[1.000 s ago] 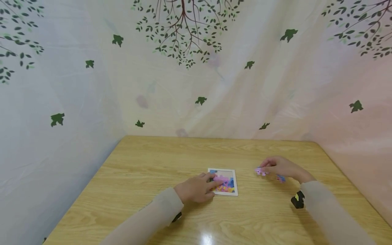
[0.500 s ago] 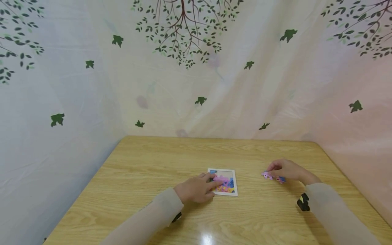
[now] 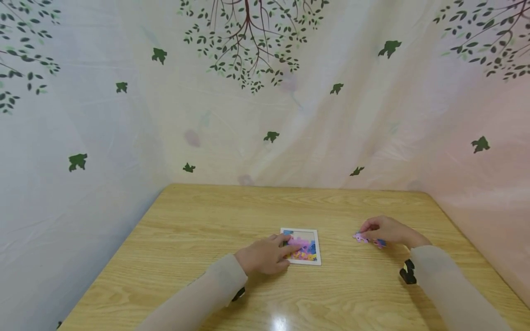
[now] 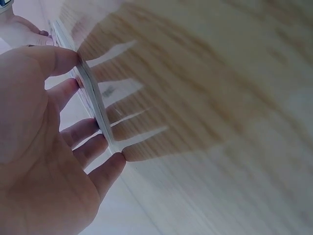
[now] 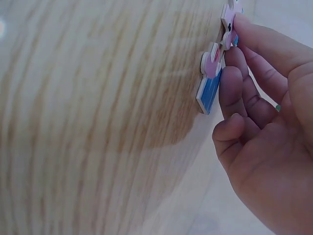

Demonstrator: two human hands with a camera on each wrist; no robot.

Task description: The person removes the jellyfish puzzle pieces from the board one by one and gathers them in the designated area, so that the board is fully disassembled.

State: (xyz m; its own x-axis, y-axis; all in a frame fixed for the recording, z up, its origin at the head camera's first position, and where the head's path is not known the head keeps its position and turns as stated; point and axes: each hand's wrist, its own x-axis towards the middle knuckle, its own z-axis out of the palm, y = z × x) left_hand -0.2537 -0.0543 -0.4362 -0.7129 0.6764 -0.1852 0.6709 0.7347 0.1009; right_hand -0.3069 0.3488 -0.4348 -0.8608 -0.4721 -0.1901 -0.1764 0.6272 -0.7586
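Tabletop parted left hand, spread over edge of part-filled puzzle frame, from right hand, pinching pink piece.

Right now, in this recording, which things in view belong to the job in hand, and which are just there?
Part of the job, it appears:
- white-framed jigsaw puzzle, under the left hand
- pink puzzle piece, at the right hand's fingertips
- blue-and-pink puzzle piece, near that hand

Just there:
- wood-grain table
- leaf-printed fabric backdrop
- black wrist devices
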